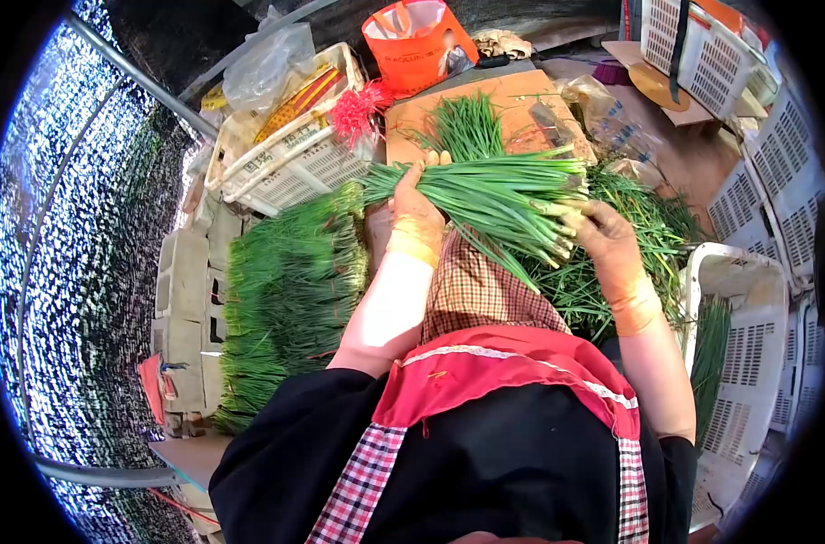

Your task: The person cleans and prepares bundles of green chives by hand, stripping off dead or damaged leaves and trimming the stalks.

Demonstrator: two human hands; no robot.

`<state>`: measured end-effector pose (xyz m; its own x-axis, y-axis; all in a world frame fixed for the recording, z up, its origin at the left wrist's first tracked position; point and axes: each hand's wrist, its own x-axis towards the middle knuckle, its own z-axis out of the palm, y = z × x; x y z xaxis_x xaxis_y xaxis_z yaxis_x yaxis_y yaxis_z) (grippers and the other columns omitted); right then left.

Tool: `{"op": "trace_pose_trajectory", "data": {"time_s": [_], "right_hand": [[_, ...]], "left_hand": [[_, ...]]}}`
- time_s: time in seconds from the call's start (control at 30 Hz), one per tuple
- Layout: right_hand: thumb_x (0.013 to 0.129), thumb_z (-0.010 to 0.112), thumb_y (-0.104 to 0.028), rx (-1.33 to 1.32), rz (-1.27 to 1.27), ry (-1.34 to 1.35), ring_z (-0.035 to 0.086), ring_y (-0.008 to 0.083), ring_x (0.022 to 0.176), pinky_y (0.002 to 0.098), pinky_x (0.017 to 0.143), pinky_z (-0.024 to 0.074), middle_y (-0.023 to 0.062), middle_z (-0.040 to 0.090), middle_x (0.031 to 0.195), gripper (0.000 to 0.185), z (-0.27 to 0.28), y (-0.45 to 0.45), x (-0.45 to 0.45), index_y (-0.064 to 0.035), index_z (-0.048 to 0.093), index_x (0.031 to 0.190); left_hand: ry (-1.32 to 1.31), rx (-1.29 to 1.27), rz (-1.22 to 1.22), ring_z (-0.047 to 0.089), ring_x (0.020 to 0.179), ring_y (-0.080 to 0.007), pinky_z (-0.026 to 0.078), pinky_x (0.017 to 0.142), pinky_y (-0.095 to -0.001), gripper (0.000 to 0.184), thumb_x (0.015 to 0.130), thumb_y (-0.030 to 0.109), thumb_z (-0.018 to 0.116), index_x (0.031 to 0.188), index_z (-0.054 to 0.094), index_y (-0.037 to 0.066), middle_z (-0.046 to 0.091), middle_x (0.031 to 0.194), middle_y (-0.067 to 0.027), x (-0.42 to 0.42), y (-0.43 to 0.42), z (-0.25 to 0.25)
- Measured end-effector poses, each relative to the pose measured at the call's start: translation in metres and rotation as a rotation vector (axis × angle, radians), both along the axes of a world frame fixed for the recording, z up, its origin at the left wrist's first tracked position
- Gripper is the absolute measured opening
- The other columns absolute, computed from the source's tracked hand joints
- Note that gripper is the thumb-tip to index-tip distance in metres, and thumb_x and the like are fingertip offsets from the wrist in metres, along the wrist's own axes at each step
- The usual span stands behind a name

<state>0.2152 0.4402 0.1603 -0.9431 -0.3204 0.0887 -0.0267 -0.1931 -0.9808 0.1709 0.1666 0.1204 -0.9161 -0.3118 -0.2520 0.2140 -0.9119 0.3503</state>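
A thick bunch of long green stalks lies sideways across the middle, above the checked apron. My left hand, in a tan glove, is wrapped round its leafy left part. At the right, the gloved fingers of my right hand hold the pale cut ends of the same bunch. Behind it, more loose green stalks rest on an orange-brown board. Stacked bundles of greens stand to the left. Under and beyond my right hand spreads a loose heap of greens.
A white crate with bags and red strings stands at the upper left, beside an orange bag. On the right, a white basket holds greens, with more crates behind. Concrete blocks line the left side.
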Motion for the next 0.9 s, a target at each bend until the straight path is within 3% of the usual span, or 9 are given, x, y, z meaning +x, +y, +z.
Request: {"op": "trace_pose_trajectory", "data": {"time_s": [0.03,0.1,0.23,0.3,0.4,0.5,0.6,0.73,0.9], "right_hand": [[0.082,0.062,-0.013,0.171,-0.050,0.206,0.053,0.0088,0.082,0.0230,0.076,0.0424,0.0043,0.061,0.095,0.025,-0.002,-0.005,-0.002,0.0028,0.060,0.100],[0.082,0.061,-0.011,0.036,-0.030,0.051,0.054,0.0089,0.078,0.0213,0.072,0.0436,0.0046,0.061,0.093,0.024,0.010,-0.012,0.002,0.0035,0.059,0.101],[0.081,0.062,-0.009,0.001,-0.037,-0.005,0.053,0.0075,0.071,0.0200,0.066,0.0440,0.0037,0.060,0.085,0.024,0.020,-0.016,0.008,0.0038,0.058,0.101],[0.079,0.064,-0.009,0.106,-0.307,0.033,0.050,0.0060,0.067,0.0195,0.061,0.0433,0.0018,0.057,0.076,0.026,0.028,-0.013,0.012,0.0039,0.057,0.100],[0.078,0.067,-0.010,0.141,-0.304,0.104,0.049,0.0060,0.064,0.0201,0.059,0.0426,0.0003,0.055,0.075,0.022,0.030,-0.011,0.006,0.0041,0.057,0.091],[0.078,0.066,-0.010,0.258,-0.359,0.163,0.049,0.0075,0.065,0.0215,0.061,0.0429,0.0008,0.055,0.077,0.016,0.030,-0.009,0.008,0.0030,0.059,0.083],[0.077,0.066,-0.009,0.238,-0.507,0.517,0.050,0.0074,0.068,0.0222,0.065,0.0424,0.0001,0.056,0.074,0.011,0.025,-0.009,0.005,-0.0009,0.061,0.083],[0.081,0.062,-0.010,0.279,-0.381,0.163,0.046,0.0066,0.059,0.0205,0.056,0.0395,-0.0019,0.052,0.066,0.009,0.031,0.003,0.003,-0.0012,0.061,0.083],[0.086,0.054,-0.013,0.163,-0.358,0.088,0.040,0.0026,0.052,0.0172,0.047,0.0324,-0.0030,0.051,0.065,0.012,0.033,0.030,-0.005,-0.0032,0.059,0.082]], "left_hand": [[0.001,-0.003,-0.006,0.053,0.096,-0.0326,0.041,0.089,-0.0474,0.028,0.091,0.023,0.035,0.101,0.051,0.002,0.057,0.102,-0.0156,0.001,0.000,0.001],[0.033,-0.068,-0.005,0.056,0.097,-0.0280,0.044,0.088,-0.0437,0.024,0.089,0.017,0.045,0.105,0.050,0.000,0.057,0.102,-0.0106,0.006,0.000,0.004],[0.029,-0.070,-0.019,0.057,0.093,-0.0265,0.046,0.086,-0.0423,0.023,0.089,0.018,0.043,0.103,0.052,0.001,0.059,0.097,-0.0096,0.009,-0.001,0.013],[0.043,-0.060,-0.027,0.058,0.091,-0.0253,0.046,0.085,-0.0419,0.021,0.089,0.017,0.044,0.099,0.054,0.002,0.060,0.095,-0.0089,0.010,0.000,0.016],[0.208,-0.047,-0.128,0.059,0.088,-0.0250,0.047,0.083,-0.0413,0.019,0.089,0.017,0.045,0.094,0.055,0.003,0.061,0.092,-0.0083,0.010,-0.001,0.018],[0.151,-0.085,-0.072,0.059,0.087,-0.0249,0.047,0.082,-0.0411,0.018,0.088,0.017,0.046,0.095,0.055,0.003,0.061,0.089,-0.0082,0.007,-0.004,0.011],[0.285,-0.108,-0.152,0.059,0.086,-0.0247,0.047,0.082,-0.0418,0.017,0.087,0.017,0.047,0.093,0.056,0.003,0.060,0.088,-0.0078,0.007,-0.008,0.010],[0.110,-0.080,0.044,0.057,0.096,-0.0270,0.045,0.088,-0.0438,0.022,0.088,0.019,0.043,0.097,0.055,0.004,0.060,0.099,-0.0110,0.008,-0.007,0.023],[0.105,-0.057,0.077,0.057,0.096,-0.0250,0.045,0.088,-0.0437,0.022,0.088,0.019,0.044,0.099,0.056,0.004,0.061,0.099,-0.0104,0.009,-0.010,0.029]]}}
